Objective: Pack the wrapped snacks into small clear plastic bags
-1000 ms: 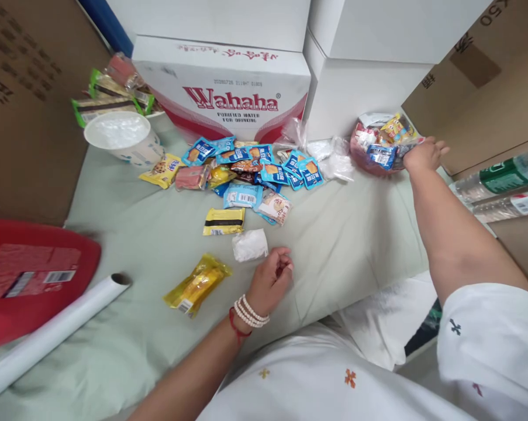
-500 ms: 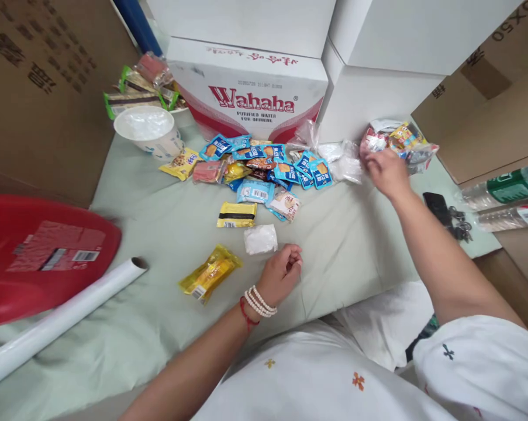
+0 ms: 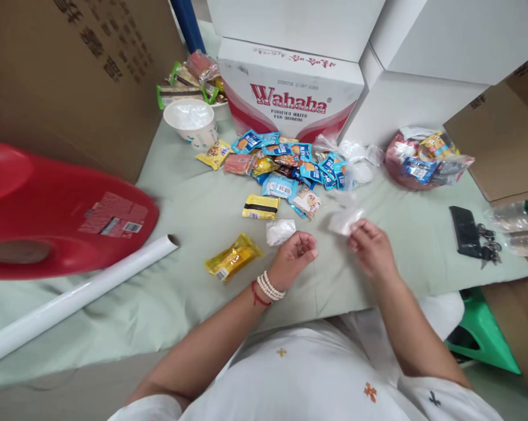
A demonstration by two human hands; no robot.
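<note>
My right hand (image 3: 371,251) pinches a small clear plastic bag (image 3: 345,220) just above the pale green cloth (image 3: 193,210). My left hand (image 3: 295,256), with bead bracelets at the wrist, rests on the cloth with its fingers curled and nothing visible in them. A crumpled white packet (image 3: 280,231) lies right beside its fingertips, and a yellow snack pack (image 3: 233,259) sits to its left. A heap of blue, yellow and red snack packets (image 3: 281,166) lies further back, next to more clear bags (image 3: 354,161).
A red bag of snacks (image 3: 424,161) sits at the right, with a black phone and keys (image 3: 469,237) nearer. A red plastic basin (image 3: 57,213) and a white roll (image 3: 79,295) lie at the left. A white cup (image 3: 189,120) and the Wahaha carton (image 3: 292,93) stand behind.
My right hand has drawn back from the red snack bag to the middle of the cloth and now holds a clear bag. The view has swung to the left.
</note>
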